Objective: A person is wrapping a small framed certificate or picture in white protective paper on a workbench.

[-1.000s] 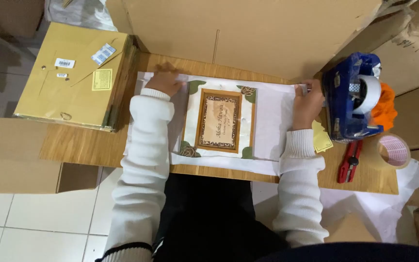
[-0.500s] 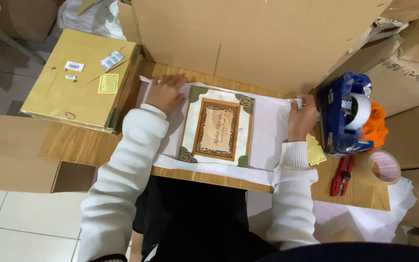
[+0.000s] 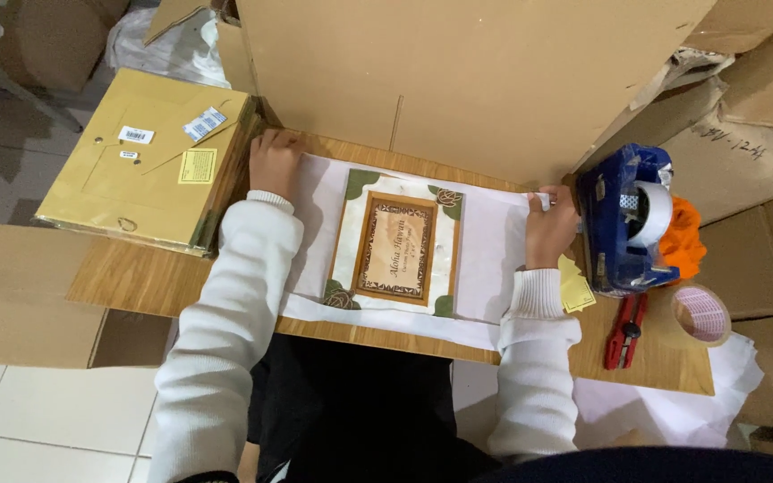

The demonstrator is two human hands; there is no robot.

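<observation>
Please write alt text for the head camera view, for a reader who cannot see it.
A person's two hands press the ends of a white sheet on a wooden table, with a decorated plaque lying in its middle. The left hand is beside a flat yellow box; the right hand is beside a blue tape dispenser, with red cutters near.

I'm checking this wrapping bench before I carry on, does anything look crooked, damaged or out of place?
Nothing looks damaged or spilled. The plaque sits slightly tilted on the white paper, which the left hand and right hand hold at either end. The paper's near edge overhangs the table.
</observation>
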